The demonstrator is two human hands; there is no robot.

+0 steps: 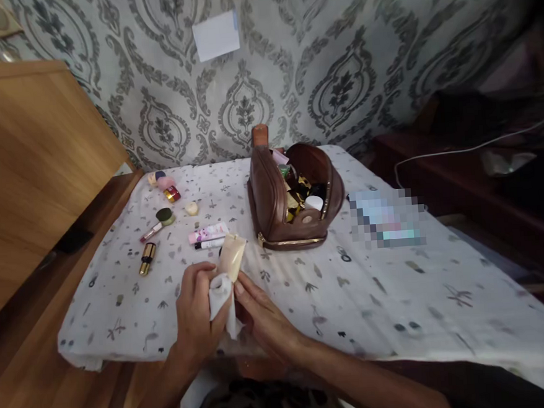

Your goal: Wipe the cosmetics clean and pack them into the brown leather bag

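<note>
A cream-coloured squeeze tube (233,255) is tilted upright between my two hands above the table's near side. My left hand (196,312) is closed around a white tissue (220,293), pressing it against the tube's lower left side. The fingers of my right hand (267,316) pinch the lower end of the same tube, which is partly hidden. Just beyond lie a pink-and-white tube (207,233) and a slim white tube with a black cap (209,244). Farther right stands an unzipped brown cosmetic bag (271,198) with various items inside.
On the left of the patterned tablecloth (278,290) lie a gold-and-black lipstick (148,258), a green-lidded jar (165,216), a small cream item (191,208) and a red-and-gold item (172,193). A blurred flat object (385,218) lies right. A wooden cabinet (40,164) borders the left.
</note>
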